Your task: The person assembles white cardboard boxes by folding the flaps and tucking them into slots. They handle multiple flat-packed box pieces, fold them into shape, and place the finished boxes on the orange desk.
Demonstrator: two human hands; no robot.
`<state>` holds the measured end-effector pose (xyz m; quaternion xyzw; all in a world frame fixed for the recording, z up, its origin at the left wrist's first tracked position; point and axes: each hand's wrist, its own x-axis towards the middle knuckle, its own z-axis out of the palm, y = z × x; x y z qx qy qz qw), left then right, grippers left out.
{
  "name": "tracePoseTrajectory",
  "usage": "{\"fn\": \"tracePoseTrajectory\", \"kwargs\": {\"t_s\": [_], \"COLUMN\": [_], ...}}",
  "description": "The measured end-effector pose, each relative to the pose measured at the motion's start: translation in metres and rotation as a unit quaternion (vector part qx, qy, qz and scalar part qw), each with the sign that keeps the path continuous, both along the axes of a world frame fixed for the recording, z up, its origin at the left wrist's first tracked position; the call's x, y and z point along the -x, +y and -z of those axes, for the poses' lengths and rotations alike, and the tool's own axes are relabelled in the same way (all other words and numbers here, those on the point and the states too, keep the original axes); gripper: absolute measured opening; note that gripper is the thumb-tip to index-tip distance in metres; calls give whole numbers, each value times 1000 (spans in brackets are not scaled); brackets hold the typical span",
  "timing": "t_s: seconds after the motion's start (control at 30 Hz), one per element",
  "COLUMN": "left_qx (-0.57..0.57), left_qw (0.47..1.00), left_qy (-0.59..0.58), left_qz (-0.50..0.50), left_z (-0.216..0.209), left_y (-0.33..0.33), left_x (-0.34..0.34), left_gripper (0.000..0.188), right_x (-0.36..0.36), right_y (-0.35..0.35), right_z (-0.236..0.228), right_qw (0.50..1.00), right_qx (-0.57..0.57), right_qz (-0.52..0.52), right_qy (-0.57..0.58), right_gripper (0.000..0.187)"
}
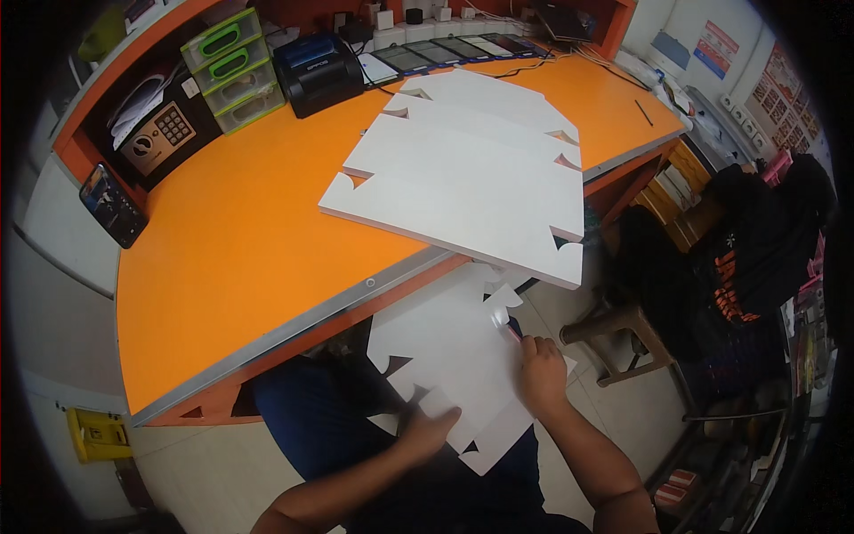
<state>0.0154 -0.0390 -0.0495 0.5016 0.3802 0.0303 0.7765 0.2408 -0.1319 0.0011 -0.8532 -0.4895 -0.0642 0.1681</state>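
Note:
A white die-cut cardboard sheet (454, 347) with curved notches and tabs lies tilted across my lap, below the desk's front edge. My left hand (429, 433) is closed on its near left edge, by a small white flap. Over the sheet's right side, my right hand (541, 369) is closed round a slim tool (513, 333) with a reddish shaft. That tool points at a shiny spot near a far tab; its exact kind is too small to tell. Beyond, a stack of similar white sheets (471, 169) rests on the desk and juts past its front edge.
The orange desk (240, 258) has a grey metal edge. On it stand a phone (113, 206), a black safe (165, 133), green-framed drawers (233, 76), a black printer (316, 76) and a row of flat devices (436, 53). A stool (623, 334) stands to my right, near dark clothing (756, 240).

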Motion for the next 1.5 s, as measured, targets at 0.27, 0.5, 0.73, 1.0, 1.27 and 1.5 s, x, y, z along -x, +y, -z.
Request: {"fn": "tracePoseTrajectory", "kwargs": {"t_s": [0.27, 0.5, 0.73, 1.0, 1.27, 1.5], "left_qx": [74, 85, -14, -37, -1, 59], "left_qw": [993, 992, 998, 997, 999, 996], "left_qy": [-30, -27, -18, -35, -6, -2], "left_qz": [-87, -89, -61, -60, -38, -64], "left_z": [-10, -17, -7, -5, -12, -22], "left_y": [12, 13, 9, 9, 12, 14], "left_x": [14, 14, 17, 15, 17, 17], "left_gripper": [35, 34, 32, 29, 35, 36], "right_x": [-15, 1, 23, 25, 36, 34], "right_y": [-23, -13, -4, -3, -5, 5], "right_z": [-13, -12, -15, -9, -6, -25], "right_qw": [936, 984, 997, 999, 997, 990], "right_qx": [-59, 32, -10, -1, 40, 73], "right_qz": [-8, 28, 23, -38, -68, -107], "right_qy": [347, 175, 75, 32, -8, 60], "right_gripper": [53, 46, 37, 44, 47, 37]}}
